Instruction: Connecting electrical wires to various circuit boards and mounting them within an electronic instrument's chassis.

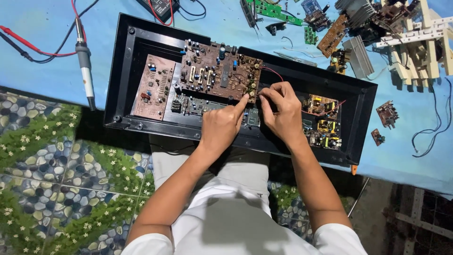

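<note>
**two hands at the edge of a brown circuit board**

far left, on the blue counter (42,75): a soldering iron (85,66) lying apart, tip toward the near edge, with red and black test leads (19,40) beside it. untouched by either hand.

next, an open black case (123,71) lying flat across the counter. inside at its left end, a pale brown board (153,85); just beside it, a bigger brown circuit board (219,71), crowded with upright parts and lying slightly over the other boards.

left hand (219,127): mostly curled, index finger stretched out, tip touching the lower right corner of the big board. nothing held.

right hand (283,111): just beside the left one, thumb and fingers pinched narrow at the same corner. whether something small sits in the pinch, cannot tell. a thin red wire (273,73) running from this corner past the knuckles.

step in hand, as a judgement: close finger work at that board corner, no tool in use. any further move here calls for a light and exact touch, because of the parts and the wire so near.

further right in the case, a small board with yellow parts (323,120). beyond, on the counter, a heap of loose boards and heat sinks (358,52).
</note>
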